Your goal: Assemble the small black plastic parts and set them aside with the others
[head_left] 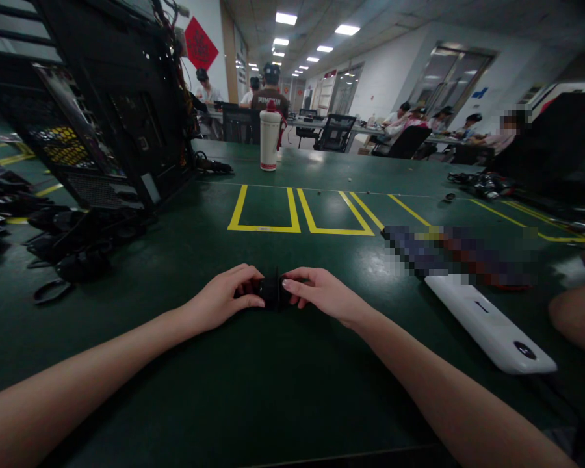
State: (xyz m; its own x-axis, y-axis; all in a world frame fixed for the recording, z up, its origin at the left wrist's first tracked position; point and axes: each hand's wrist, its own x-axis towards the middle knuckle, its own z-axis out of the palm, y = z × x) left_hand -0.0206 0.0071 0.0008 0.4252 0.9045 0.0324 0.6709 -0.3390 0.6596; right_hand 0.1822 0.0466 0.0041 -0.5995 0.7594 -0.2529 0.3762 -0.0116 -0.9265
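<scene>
A small black part [272,292] with a thin upright flange sits between my two hands, low over the green table [253,377]. My left hand [233,290] is closed on its left end, thumb in front and fingers behind. From the other side, my right hand [316,291] pinches the right end near the flange. The part is dark and too small for me to tell its exact kind. My fingers hide both of its ends.
Left stands an open black computer case [127,110] beside piled black parts [78,240]. A white tumbler [269,140] stands beyond yellow tape outlines [263,229]. At right lie a white elongated device [487,322], blurred phone-like objects [482,257] and another person's arm [582,312].
</scene>
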